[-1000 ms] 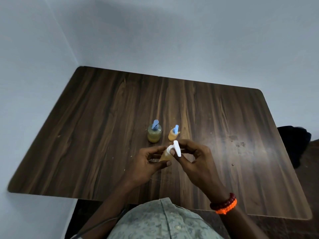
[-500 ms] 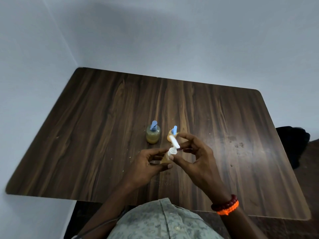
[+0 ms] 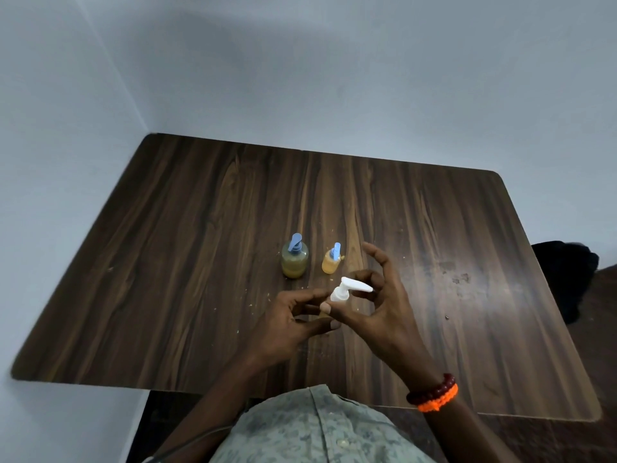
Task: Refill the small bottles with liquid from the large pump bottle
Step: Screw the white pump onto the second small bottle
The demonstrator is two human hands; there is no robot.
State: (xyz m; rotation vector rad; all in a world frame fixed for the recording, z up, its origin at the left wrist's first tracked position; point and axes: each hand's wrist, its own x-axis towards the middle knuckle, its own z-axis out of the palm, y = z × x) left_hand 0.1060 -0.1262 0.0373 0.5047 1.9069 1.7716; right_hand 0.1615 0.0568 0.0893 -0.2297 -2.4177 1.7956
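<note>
1. Head view, hands: the left hand (image 3: 293, 315) holds a small bottle, its fingers (image 3: 325, 308) curled round the body, which they almost wholly hide. Judged purpose: to steady the bottle while the top is worked.
2. Head view, pump: the white pump head (image 3: 347, 289) sits on that bottle, nozzle pointing right. The right hand (image 3: 380, 305) is at the pump collar with its thumb near the base; the other fingers (image 3: 377, 253) are spread and raised. Whether the thumb pinches the collar cannot be told.
3. Head view, desk (image 3: 200, 245): the larger bottle with blue pump (image 3: 294, 260) and a small orange bottle with blue cap (image 3: 331, 259) stand upright just beyond the hands, side by side and apart, likely kept within reach.
4. Judged step: screwing or unscrewing the pump
</note>
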